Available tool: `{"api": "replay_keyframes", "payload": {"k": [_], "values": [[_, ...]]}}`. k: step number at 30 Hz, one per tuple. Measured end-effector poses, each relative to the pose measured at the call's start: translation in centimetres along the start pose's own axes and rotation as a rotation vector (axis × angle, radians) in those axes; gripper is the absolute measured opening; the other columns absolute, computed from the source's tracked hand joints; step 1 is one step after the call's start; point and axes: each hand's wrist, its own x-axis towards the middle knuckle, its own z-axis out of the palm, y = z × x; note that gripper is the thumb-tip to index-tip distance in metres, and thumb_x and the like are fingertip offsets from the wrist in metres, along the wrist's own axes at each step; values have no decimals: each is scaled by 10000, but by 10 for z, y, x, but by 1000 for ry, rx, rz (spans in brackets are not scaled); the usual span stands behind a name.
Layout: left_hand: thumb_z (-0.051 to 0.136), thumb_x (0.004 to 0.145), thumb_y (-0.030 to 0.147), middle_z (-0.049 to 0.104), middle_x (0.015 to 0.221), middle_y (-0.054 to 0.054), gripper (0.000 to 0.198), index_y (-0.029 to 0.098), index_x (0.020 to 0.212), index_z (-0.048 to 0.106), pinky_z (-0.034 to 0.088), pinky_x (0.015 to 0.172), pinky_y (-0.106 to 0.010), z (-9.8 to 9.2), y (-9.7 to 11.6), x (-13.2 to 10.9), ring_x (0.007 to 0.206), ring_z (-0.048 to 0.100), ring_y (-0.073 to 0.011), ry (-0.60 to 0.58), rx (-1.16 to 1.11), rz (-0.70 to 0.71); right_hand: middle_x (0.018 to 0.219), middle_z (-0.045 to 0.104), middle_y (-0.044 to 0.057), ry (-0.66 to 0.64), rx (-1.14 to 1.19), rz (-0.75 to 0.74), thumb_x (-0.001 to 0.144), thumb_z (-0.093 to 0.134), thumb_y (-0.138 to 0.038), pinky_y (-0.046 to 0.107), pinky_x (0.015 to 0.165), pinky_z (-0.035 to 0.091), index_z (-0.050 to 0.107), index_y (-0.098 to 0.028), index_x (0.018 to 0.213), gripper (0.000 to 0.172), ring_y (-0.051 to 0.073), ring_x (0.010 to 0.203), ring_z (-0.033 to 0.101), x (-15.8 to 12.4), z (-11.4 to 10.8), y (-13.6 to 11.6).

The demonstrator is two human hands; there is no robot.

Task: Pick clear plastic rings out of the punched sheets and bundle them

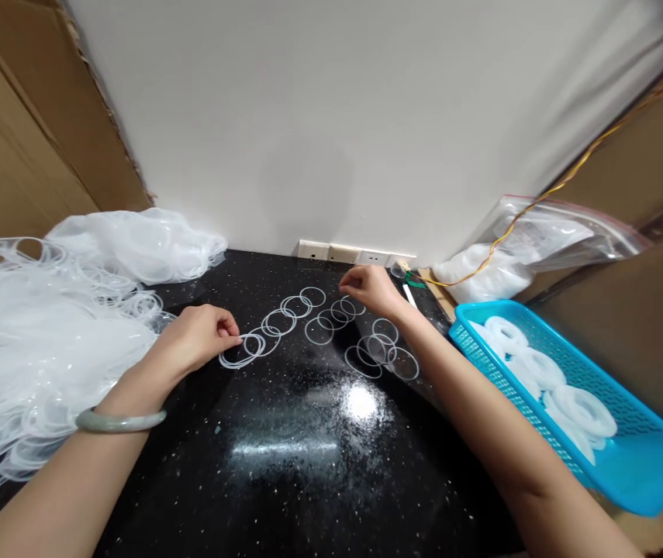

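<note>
Black countertop (308, 496), clear rings (280, 311) (flat) in a chain slanting toward the wall (308, 139)

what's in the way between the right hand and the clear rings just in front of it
Nothing visible stands in the way. The right hand is right over the edge of the clear rings on the black speckled counter, with no other object between them.
</note>
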Motion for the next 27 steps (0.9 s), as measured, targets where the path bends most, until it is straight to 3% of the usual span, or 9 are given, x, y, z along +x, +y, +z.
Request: {"api": "replay_keyframes", "payload": {"k": [3, 7, 13, 19, 22, 27], "values": [[641, 675, 342, 708, 670, -6, 127, 235, 666, 708, 394, 587, -244, -1, 3, 0, 692, 656, -211, -16, 75, -15, 695, 673, 48, -41, -85, 114, 746, 642, -99, 255, 589, 389, 756, -135, 780, 125, 138, 642, 569, -6, -18, 21], [591, 712, 306, 716, 719, -4, 149, 221, 732, 712, 378, 606, -240, -4, 9, 0, 727, 651, -197, -67, 155, -43, 711, 684, 31, -226, -124, 39, 703, 661, -86, 234, 592, 377, 757, -150, 781, 139, 128, 653, 582, -20, -21, 31], [601, 735, 300, 707, 705, 16, 140, 207, 743, 705, 380, 622, -226, -4, 11, 1, 716, 646, -173, -98, 161, -42, 860, 685, 55, -281, -302, -171, 714, 669, -143, 241, 616, 352, 746, -176, 863, 171, 160, 767, 591, -32, -5, 12], [612, 700, 269, 704, 677, 6, 115, 205, 691, 708, 385, 599, -230, -2, 8, 3, 694, 648, -181, -73, 115, -12, 817, 701, 106, -357, -523, -170, 700, 633, -116, 272, 601, 349, 727, -143, 745, 107, 206, 769, 627, -21, 3, -2], [615, 679, 271, 700, 655, 2, 108, 213, 656, 702, 391, 589, -236, 1, 4, 5, 670, 649, -186, -43, 88, 17, 775, 709, 77, -379, -428, -84, 678, 653, -131, 258, 569, 356, 729, -155, 744, 103, 184, 705, 626, -17, -4, -1], [614, 682, 255, 690, 634, 0, 104, 215, 644, 702, 389, 574, -238, 0, 6, 2, 652, 648, -188, -12, 75, 54, 666, 673, 29, -343, -104, -12, 647, 656, -101, 229, 566, 399, 707, -140, 697, 82, 126, 625, 584, -15, -34, -6]]}}
